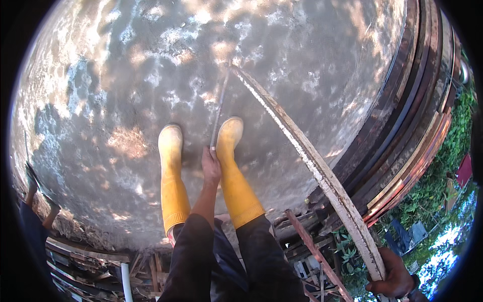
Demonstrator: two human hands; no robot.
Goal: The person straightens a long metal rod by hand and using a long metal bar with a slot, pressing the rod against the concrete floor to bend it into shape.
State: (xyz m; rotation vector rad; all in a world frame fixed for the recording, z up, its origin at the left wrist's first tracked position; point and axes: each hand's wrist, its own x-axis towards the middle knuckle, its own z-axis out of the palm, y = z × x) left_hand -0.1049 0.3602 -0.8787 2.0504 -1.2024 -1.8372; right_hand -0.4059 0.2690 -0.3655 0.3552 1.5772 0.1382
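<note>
Two yellow rubber boots (pixel 175 186) stand on the grey concrete surface, and my left hand (pixel 211 165) is low between them. Its fingers are closed round the near end of a thin grey rod (pixel 220 108), which points away from me along the surface. At the lower right, my right hand (pixel 395 274), with a dark band at the wrist, grips the near end of a long wooden plank (pixel 307 151). A pale, crusty coating runs along one edge of the plank. Its far end comes down beside the rod's tip; whether they touch I cannot tell.
Stacked boards (pixel 402 121) line the surface's right edge, with green plants (pixel 455 136) beyond. Below the near edge are loose timber, a reddish beam (pixel 319 254) and a white pipe (pixel 126 282). Another person's arms (pixel 49 217) reach in at the far left.
</note>
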